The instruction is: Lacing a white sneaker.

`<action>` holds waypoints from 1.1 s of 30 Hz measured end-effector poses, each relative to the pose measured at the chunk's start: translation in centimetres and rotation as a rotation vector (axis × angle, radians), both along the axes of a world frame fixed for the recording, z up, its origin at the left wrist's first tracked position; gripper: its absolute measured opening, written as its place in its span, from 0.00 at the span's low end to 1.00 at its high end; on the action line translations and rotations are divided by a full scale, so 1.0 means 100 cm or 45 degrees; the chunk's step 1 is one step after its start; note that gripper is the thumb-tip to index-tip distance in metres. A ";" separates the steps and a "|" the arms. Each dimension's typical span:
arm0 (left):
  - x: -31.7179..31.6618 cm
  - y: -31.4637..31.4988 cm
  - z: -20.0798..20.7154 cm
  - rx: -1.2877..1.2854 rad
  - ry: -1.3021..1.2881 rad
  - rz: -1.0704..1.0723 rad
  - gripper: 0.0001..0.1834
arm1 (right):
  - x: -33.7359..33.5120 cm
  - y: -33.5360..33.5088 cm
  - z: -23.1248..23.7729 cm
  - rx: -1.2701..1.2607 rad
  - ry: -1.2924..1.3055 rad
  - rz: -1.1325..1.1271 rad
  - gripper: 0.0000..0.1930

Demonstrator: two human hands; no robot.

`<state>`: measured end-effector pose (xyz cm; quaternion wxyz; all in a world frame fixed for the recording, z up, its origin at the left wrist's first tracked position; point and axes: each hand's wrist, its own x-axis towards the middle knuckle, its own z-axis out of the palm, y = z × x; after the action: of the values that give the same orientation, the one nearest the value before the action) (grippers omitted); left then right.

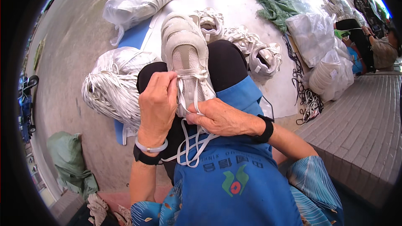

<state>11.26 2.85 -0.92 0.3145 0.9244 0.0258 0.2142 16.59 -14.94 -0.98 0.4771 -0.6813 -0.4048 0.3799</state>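
Observation:
A white sneaker [184,42] lies across my knees, its toe pointing away from me. White shoelace [190,152] runs through its upper eyelets, and long loose ends fall onto my blue apron [234,163]. My left hand [157,98] is closed at the shoe's left side, thumb and finger pinching the lace by the eyelets. From the right, my right hand [222,117] reaches over the shoe's opening, its thumb and fingers closed on the lace near the tongue. The right fingertips are partly hidden.
Several laced white sneakers [264,60] sit on a white sheet [234,2] beyond my knees. A thick bundle of white laces [111,94] lies left. Plastic bags [312,37], dark laces [298,71] and a grey slatted bench [356,121] are right, near another person [383,50].

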 end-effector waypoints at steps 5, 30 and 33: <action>0.003 0.003 0.000 0.097 0.017 -0.060 0.07 | -0.002 0.004 -0.002 0.017 -0.035 -0.010 0.12; 0.009 0.019 -0.017 -1.147 0.512 -0.073 0.05 | 0.005 0.003 -0.014 0.159 0.220 0.009 0.13; 0.005 0.013 -0.014 -1.191 0.431 -0.050 0.05 | 0.006 -0.003 -0.013 0.010 0.292 0.044 0.13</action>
<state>11.73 4.14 -2.31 0.6910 0.7064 0.1523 0.0207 17.20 -15.20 -2.27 0.5164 -0.6244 -0.3607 0.4618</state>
